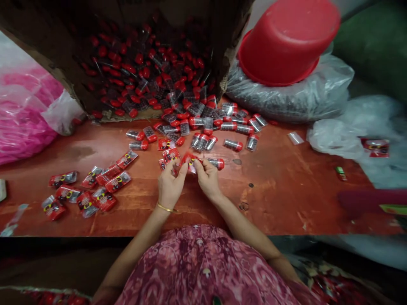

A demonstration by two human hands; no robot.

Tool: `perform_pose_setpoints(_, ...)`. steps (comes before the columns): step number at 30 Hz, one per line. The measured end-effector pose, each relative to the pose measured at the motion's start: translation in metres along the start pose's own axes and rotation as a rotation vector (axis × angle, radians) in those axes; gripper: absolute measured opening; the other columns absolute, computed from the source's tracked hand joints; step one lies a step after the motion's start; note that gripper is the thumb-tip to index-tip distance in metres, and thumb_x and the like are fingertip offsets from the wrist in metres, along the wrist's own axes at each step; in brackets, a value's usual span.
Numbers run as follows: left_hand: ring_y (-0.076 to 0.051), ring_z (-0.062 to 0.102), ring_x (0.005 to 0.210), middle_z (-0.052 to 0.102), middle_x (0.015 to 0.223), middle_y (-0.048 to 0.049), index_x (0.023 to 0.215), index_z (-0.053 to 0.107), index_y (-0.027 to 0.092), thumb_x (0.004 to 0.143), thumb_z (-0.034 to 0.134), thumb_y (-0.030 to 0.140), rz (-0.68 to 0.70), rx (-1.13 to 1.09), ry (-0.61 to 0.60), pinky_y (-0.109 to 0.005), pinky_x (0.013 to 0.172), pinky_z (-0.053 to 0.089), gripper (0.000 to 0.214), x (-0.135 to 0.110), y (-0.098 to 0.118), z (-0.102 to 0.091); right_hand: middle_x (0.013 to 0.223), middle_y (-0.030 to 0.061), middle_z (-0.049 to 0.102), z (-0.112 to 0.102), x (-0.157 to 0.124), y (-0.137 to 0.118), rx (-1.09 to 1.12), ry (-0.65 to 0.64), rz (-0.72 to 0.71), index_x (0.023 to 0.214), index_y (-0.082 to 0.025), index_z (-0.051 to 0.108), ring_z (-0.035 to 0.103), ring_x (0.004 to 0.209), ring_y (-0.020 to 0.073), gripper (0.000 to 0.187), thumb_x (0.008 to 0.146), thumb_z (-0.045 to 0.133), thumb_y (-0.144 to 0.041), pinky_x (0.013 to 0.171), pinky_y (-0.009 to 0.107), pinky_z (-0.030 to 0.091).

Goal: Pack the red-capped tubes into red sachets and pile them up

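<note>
My left hand (pixel 171 182), with a gold bangle at the wrist, and my right hand (pixel 206 177) meet over the reddish table (pixel 286 186). Both pinch one small red packet (pixel 190 161) between the fingertips. Just right of my right hand lies a clear tube with a red cap (pixel 217 163). More red packets (pixel 168 154) lie just beyond my left hand. A heap of clear red-capped tubes (pixel 203 127) spills from a tipped cardboard box (pixel 143 63) at the back.
Several filled red packets (pixel 92 188) lie at the left. A pink plastic bag (pixel 25 110) sits far left. A red basin (pixel 286 40) rests upside down on a clear bag (pixel 295 97) at back right. Crumpled clear plastic (pixel 356 127) covers the right.
</note>
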State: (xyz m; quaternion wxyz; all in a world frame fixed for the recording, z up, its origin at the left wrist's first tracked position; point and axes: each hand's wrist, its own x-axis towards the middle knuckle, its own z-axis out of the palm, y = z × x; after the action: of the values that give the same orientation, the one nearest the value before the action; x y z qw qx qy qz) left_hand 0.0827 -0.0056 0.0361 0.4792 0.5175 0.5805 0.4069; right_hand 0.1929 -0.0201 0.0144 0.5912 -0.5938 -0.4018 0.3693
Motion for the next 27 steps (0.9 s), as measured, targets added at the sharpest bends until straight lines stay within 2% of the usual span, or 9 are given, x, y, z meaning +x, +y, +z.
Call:
perform_pose_setpoints(3, -0.018, 0.063, 0.063, 0.065, 0.059, -0.0051, 0.068, 0.068, 0.014, 0.062, 0.063, 0.062, -0.384, -0.132, -0.288, -0.024, 0.052, 0.044, 0.049, -0.004, 0.000, 0.000, 0.051, -0.0054, 0.038, -0.006, -0.005, 0.005, -0.114, 0.048, -0.061, 0.056, -0.021, 0.041, 0.037, 0.051, 0.0095, 0.034, 0.083, 0.044, -0.042, 0.051, 0.023, 0.032)
perform_pose_setpoints(5, -0.015, 0.061, 0.056, 0.064, 0.058, -0.0043, 0.064, 0.065, 0.014, 0.053, 0.067, 0.064, -0.491, -0.271, -0.323, -0.020, 0.045, 0.040, 0.052, -0.007, 0.001, 0.002, 0.055, -0.0040, 0.045, -0.008, -0.008, 0.006, -0.150, 0.009, -0.106, 0.060, -0.021, 0.046, 0.042, 0.054, 0.0104, 0.030, 0.084, 0.043, -0.039, 0.054, 0.024, 0.035)
perform_pose_setpoints(8, -0.011, 0.060, 0.056, 0.066, 0.064, -0.0006, 0.068, 0.064, 0.016, 0.042, 0.078, 0.054, -0.487, -0.427, -0.210, -0.017, 0.047, 0.041, 0.048, -0.009, 0.003, 0.007, 0.065, -0.0008, 0.056, -0.008, -0.011, 0.006, -0.195, -0.044, -0.151, 0.071, -0.020, 0.055, 0.049, 0.061, 0.0127, 0.024, 0.085, 0.043, -0.035, 0.060, 0.025, 0.039)
perform_pose_setpoints(14, -0.009, 0.060, 0.060, 0.067, 0.068, 0.0011, 0.073, 0.066, 0.017, 0.044, 0.081, 0.043, -0.480, -0.566, -0.115, -0.019, 0.059, 0.045, 0.042, -0.008, 0.002, 0.013, 0.060, 0.0001, 0.056, -0.016, -0.007, 0.003, -0.391, -0.124, -0.256, 0.064, -0.021, 0.054, 0.050, 0.062, 0.0146, 0.032, 0.088, 0.040, -0.036, 0.062, 0.027, 0.040)
perform_pose_setpoints(18, -0.007, 0.056, 0.057, 0.063, 0.058, 0.0018, 0.056, 0.060, 0.013, 0.042, 0.082, 0.041, -0.388, -0.549, -0.043, -0.019, 0.059, 0.044, 0.037, -0.003, 0.001, 0.011, 0.069, 0.0040, 0.058, -0.030, 0.001, 0.002, -0.671, -0.120, -0.212, 0.081, -0.019, 0.059, 0.052, 0.065, 0.0172, 0.037, 0.092, 0.030, -0.041, 0.061, 0.028, 0.039)
perform_pose_setpoints(20, -0.007, 0.056, 0.056, 0.062, 0.056, 0.0020, 0.054, 0.059, 0.013, 0.043, 0.082, 0.039, -0.393, -0.566, -0.037, -0.019, 0.058, 0.043, 0.036, 0.001, 0.001, 0.009, 0.081, 0.0092, 0.060, -0.038, 0.004, 0.003, -0.914, -0.029, -0.150, 0.096, -0.017, 0.059, 0.054, 0.069, 0.0199, 0.039, 0.091, 0.031, -0.043, 0.060, 0.030, 0.037)
perform_pose_setpoints(22, -0.008, 0.057, 0.056, 0.065, 0.059, 0.0014, 0.060, 0.061, 0.013, 0.044, 0.083, 0.036, -0.453, -0.584, -0.050, -0.020, 0.058, 0.044, 0.035, 0.004, 0.001, 0.007, 0.088, 0.0129, 0.059, -0.047, 0.002, 0.006, -1.130, 0.033, -0.106, 0.097, -0.015, 0.060, 0.053, 0.071, 0.0212, 0.038, 0.089, 0.037, -0.045, 0.059, 0.030, 0.035)
perform_pose_setpoints(24, -0.009, 0.060, 0.057, 0.067, 0.063, 0.0007, 0.066, 0.063, 0.014, 0.046, 0.082, 0.035, -0.532, -0.599, -0.085, -0.020, 0.057, 0.045, 0.035, 0.007, 0.001, 0.005, 0.088, 0.0126, 0.058, -0.059, -0.005, 0.011, -1.241, -0.005, -0.146, 0.090, -0.016, 0.063, 0.052, 0.072, 0.0210, 0.034, 0.087, 0.043, -0.043, 0.060, 0.030, 0.034)
perform_pose_setpoints(27, -0.009, 0.061, 0.057, 0.068, 0.064, 0.0005, 0.071, 0.064, 0.015, 0.050, 0.082, 0.034, -0.605, -0.625, -0.140, -0.019, 0.055, 0.045, 0.034, 0.008, 0.000, 0.004, 0.085, 0.0078, 0.057, -0.081, -0.021, 0.020, -1.215, -0.093, -0.304, 0.089, -0.020, 0.065, 0.052, 0.078, 0.0200, 0.026, 0.086, 0.047, -0.038, 0.068, 0.031, 0.035)
